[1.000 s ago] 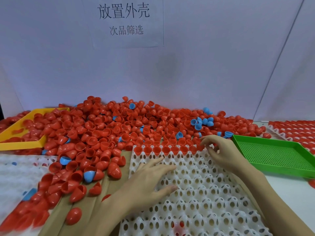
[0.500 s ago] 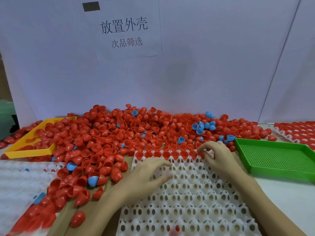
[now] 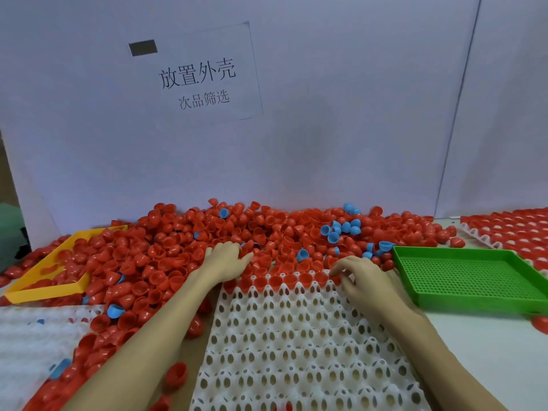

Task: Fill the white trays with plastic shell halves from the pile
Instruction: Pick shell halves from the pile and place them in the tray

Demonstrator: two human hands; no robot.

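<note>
Left hand spread loosely into red shell pile at eleven o'clock; right hand curled at white tray far row, grasp unclear

Head view, sole camera: worn at head height, aimed forward and down across the white tray toward the shell pile and backing wall; forearms seen close below.

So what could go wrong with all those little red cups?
The pile of red shell halves crowds the far edge of the white tray, so the left hand digging there might knock loose ones onto it. Blue shell halves are mixed in and could get grabbed by mistake. The right hand might bump the filled row.
</note>
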